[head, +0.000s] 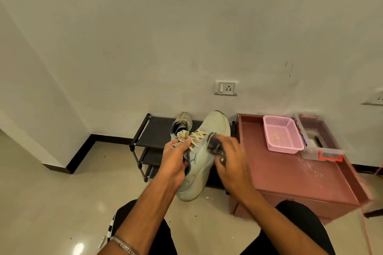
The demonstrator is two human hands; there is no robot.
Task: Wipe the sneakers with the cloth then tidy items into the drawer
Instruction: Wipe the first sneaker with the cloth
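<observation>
My left hand [175, 159] grips a pale green sneaker [204, 155] by its collar and tongue, holding it up with the toe pointing away from me and its cream laces showing. My right hand [230, 159] holds a dark grey cloth [214, 144] bunched in its fingers and presses it against the sneaker's right side. The second sneaker [181, 124] of the pair stands on the top shelf of a black shoe rack [145, 136] against the wall, partly hidden behind the held one.
A reddish-brown drawer unit [279, 174] stands to the right, carrying a pink plastic basket [283, 133] and a clear plastic box with an orange clasp [323, 147]. My knees in black trousers fill the bottom. A wall socket [226, 88] sits above the rack. Glossy tiled floor lies to the left.
</observation>
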